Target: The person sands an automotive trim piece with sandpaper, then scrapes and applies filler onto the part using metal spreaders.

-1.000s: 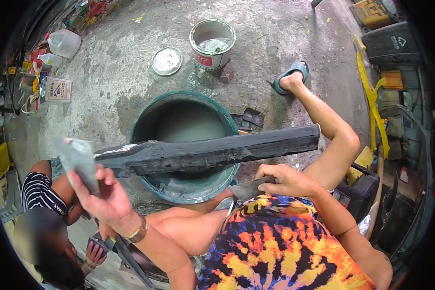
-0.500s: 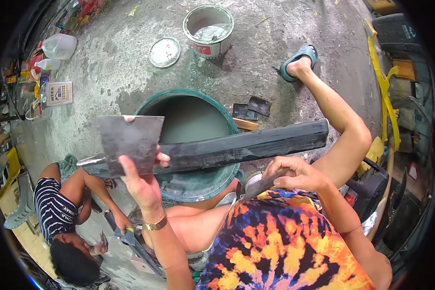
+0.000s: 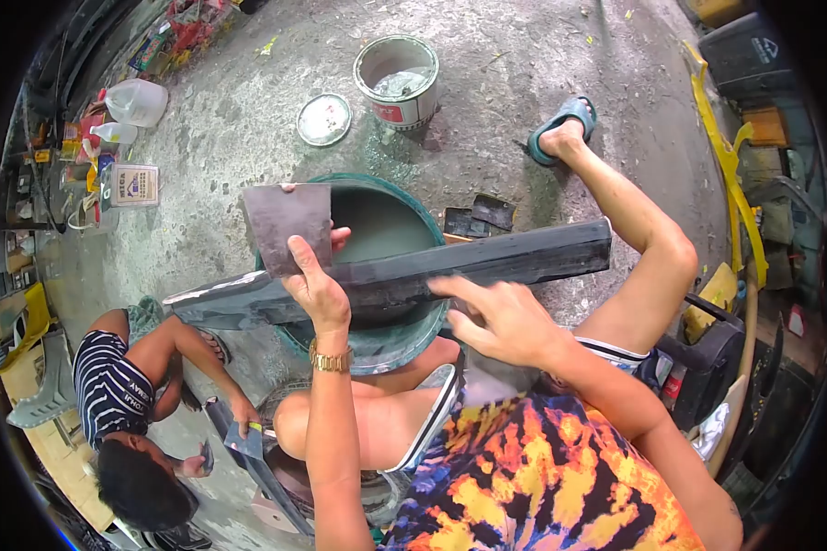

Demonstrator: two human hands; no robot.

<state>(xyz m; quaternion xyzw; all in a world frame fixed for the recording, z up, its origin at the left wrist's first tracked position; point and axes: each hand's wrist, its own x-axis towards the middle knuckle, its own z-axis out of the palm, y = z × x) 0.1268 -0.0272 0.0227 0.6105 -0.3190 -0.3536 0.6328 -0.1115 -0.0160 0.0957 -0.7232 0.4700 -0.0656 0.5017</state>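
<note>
A flat grey plate [image 3: 289, 225] is pinched in my left hand [image 3: 320, 298], thumb on its near face and fingers behind it. Across a round green tub [image 3: 377, 354] of cloudy liquid lies a long black panel [image 3: 524, 257]. My right hand [image 3: 510, 317] is over the panel, its index finger stretched out to the panel's near side and appearing to touch it. Under that hand, a second flat grey piece [image 3: 496, 378] shows, blurred; the curled fingers seem to hold it, though their grip is partly hidden.
A bucket [image 3: 397, 106] with grey residue and a round lid [image 3: 324, 120] stand beyond the tub. Dark flat pieces [image 3: 493, 211] lie beside it. Another person [image 3: 124, 395] crouches at left, working on a dark strip [image 3: 280, 487]. Jugs [image 3: 138, 103] are at upper left.
My right hand has moved forward from my lap to the panel, its index finger now extended. The plate in my left hand has shifted rightward and up. The camera view has turned slightly.
</note>
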